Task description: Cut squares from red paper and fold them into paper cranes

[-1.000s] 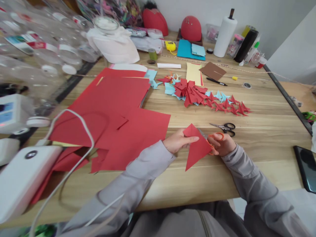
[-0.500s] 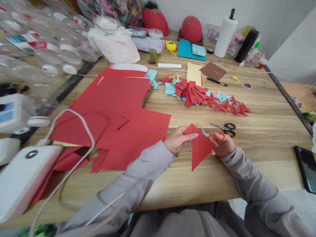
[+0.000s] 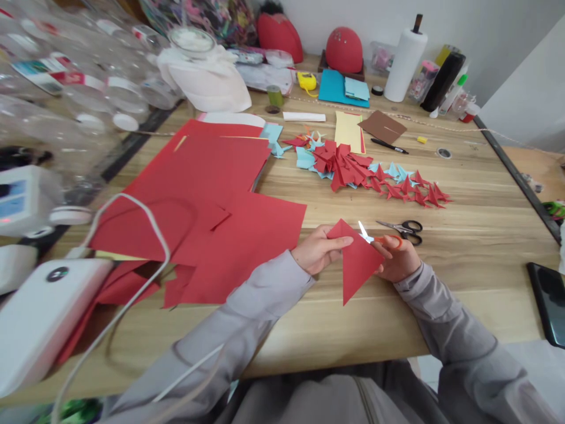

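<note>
My left hand [image 3: 315,252] pinches the upper left corner of a folded red paper triangle [image 3: 356,262], which hangs point-down just above the wooden table [image 3: 463,194]. My right hand [image 3: 398,259] is closed round orange-handled scissors [image 3: 378,238]; their blades poke up past the triangle's top right edge. Part of my right hand sits behind the paper. Black-handled scissors [image 3: 404,228] lie on the table just beyond my right hand.
Large red paper sheets [image 3: 207,206] cover the table to the left. A pile of folded red and blue paper shapes [image 3: 362,171] lies further back. A phone [image 3: 549,300] rests near the right edge. A white device [image 3: 39,318] with a cable and plastic bottles [image 3: 66,88] crowd the left side.
The red triangle has turned and shifted slightly right between my hands. The scissor blades have come up from behind the paper and now show above its top edge.
</note>
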### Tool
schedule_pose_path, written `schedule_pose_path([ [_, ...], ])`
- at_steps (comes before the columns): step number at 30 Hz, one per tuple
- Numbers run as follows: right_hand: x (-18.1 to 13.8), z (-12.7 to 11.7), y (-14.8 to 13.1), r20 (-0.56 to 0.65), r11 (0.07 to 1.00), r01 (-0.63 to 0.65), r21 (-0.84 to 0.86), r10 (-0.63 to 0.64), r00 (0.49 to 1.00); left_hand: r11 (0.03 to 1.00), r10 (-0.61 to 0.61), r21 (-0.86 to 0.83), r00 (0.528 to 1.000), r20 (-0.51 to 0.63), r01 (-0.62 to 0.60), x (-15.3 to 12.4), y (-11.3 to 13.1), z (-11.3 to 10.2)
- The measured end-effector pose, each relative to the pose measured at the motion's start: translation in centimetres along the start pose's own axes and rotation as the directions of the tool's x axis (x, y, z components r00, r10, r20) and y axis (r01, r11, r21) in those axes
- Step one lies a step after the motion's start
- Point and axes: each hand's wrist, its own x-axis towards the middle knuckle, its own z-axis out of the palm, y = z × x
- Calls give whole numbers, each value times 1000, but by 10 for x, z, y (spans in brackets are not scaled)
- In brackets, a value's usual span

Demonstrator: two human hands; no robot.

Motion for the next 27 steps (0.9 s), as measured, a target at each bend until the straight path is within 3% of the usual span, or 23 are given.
schedule_pose_path([
  [10, 0, 5, 0, 19, 1000, 15, -18, -15, 1000, 1000, -10, -13, 1000, 19, 10, -1, 1, -1],
  [17, 0, 4, -3, 9, 999, 37, -4, -37, 999, 996, -30, -88, 998, -48, 25, 1, 2, 0],
  [27, 0, 5, -4, -58, 993, 21, -120, -28, 998, 999, 30, 40, 996, -83, -26, 4, -5, 0],
])
